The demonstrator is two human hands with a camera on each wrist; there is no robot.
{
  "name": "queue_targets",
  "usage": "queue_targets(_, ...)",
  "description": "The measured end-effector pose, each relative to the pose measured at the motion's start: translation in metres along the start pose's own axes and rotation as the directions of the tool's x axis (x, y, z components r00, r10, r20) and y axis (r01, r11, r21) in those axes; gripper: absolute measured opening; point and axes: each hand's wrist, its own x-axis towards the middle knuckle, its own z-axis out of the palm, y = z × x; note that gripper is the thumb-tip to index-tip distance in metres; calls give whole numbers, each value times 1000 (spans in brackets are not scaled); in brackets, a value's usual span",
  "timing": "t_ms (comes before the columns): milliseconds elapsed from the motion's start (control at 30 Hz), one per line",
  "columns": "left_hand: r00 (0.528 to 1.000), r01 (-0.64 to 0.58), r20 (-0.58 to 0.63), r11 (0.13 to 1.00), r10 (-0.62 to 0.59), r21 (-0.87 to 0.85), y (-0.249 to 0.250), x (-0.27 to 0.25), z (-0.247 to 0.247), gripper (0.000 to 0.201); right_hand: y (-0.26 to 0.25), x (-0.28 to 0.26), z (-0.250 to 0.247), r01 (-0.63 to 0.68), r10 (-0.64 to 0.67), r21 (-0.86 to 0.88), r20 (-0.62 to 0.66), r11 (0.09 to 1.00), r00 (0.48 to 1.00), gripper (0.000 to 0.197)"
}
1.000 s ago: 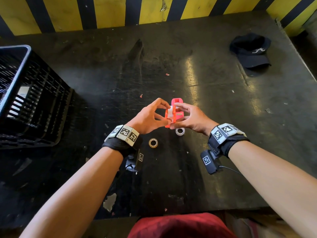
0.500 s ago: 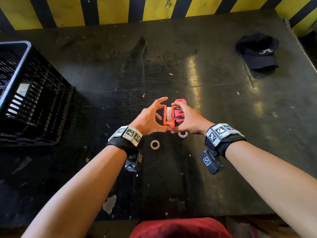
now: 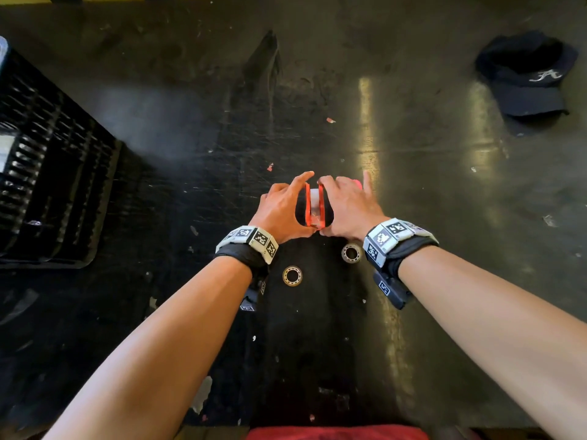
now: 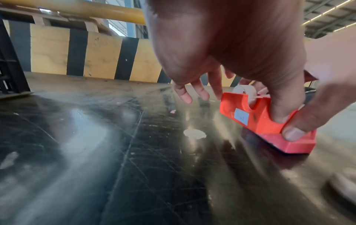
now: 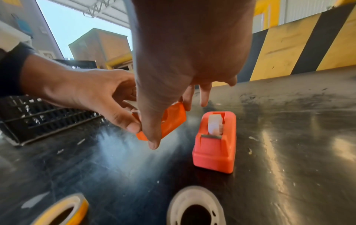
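Observation:
A small orange tape dispenser (image 3: pixel 314 207) with a white tape roll in it hangs just above the black table, seen edge-on from above. My left hand (image 3: pixel 285 208) pinches its left side with thumb and forefinger, thumb (image 4: pixel 283 106) on the near end; the other fingers are spread. My right hand (image 3: pixel 347 205) pinches the right side, thumb (image 5: pixel 152 124) pointing down along the dispenser (image 5: pixel 173 118). A second, pinker tape dispenser (image 5: pixel 215 146) stands on the table just right of the held one, mostly hidden under my right hand in the head view.
A yellowish tape roll (image 3: pixel 292 275) and a white tape roll (image 3: pixel 351 253) lie flat near my wrists. A black slatted crate (image 3: pixel 50 185) stands at the left, a dark cap (image 3: pixel 525 77) at the far right. A yellow-and-black striped wall (image 4: pixel 96 57) bounds the far edge.
Both hands have turned the orange dispenser so its narrow top faces up and brought it lower, next to the pinker one. The head view has tilted downward.

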Motion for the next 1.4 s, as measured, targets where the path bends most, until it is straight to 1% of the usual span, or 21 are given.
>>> queue_targets(233,999,30,26,999,-30,14,-17,20,16,122,1,20,22,3,-5,-122,-18,992,1000,101)
queue_targets(333,999,40,21,999,-40,8,-23,24,21,121,2,24,27,-14,11,-125,-24,992,1000,106)
queue_targets(400,999,40,25,999,-41,9,-27,25,24,120,6,27,28,-23,24,-97,12,995,1000,118)
queue_targets(467,998,47,31,999,-47,10,-31,24,26,121,15,27,24,-13,13,-14,43,1000,999,130)
queue_targets(533,998,62,32,998,-62,12,-34,22,27,125,31,26,17,-11,4,93,67,996,998,135)
queue_targets(600,997,74,34,997,-75,13,-36,19,27,129,51,23,10,-36,18,173,105,984,994,139)
queue_targets(667,996,85,40,996,-85,16,-37,18,26,129,70,20,9,-76,43,192,172,978,984,146)
queue_targets(733,994,96,44,995,-98,34,-37,18,24,126,81,16,14,-96,56,163,234,982,971,150)
queue_targets(800,994,101,46,994,-104,49,-33,18,21,123,83,12,19,-102,64,147,239,984,969,145)
queue_targets(933,993,92,69,995,-95,39,-23,15,22,120,77,7,22,-134,99,193,181,972,978,128)
queue_targets(1067,989,117,84,993,-118,14,-19,10,15,121,74,-2,18,-146,113,256,139,956,984,126)
queue_targets(1133,992,120,48,993,-120,7,-15,7,3,118,73,-9,13,-131,108,296,94,946,990,125)
queue_targets(1167,995,97,-1,995,-97,2,-12,7,-4,111,73,-12,10,-114,99,312,64,943,993,124)
queue_targets(1200,997,54,-59,999,-54,-3,-6,7,-11,100,72,-14,6,-93,86,323,34,942,996,121)
queue_targets(1267,985,-73,-156,997,73,7,8,9,-25,72,69,-18,-1,-43,52,342,-19,939,998,117)
queue_targets(1300,973,-142,-180,990,144,27,19,9,-32,62,66,-21,-5,-18,36,353,-44,935,998,117)
queue_targets(1333,962,-199,-180,979,205,55,29,9,-37,57,62,-23,-8,5,20,360,-66,933,998,117)
queue_targets(1400,951,-265,-131,956,280,124,50,7,-45,55,54,-29,-14,49,-12,356,-106,933,994,118)
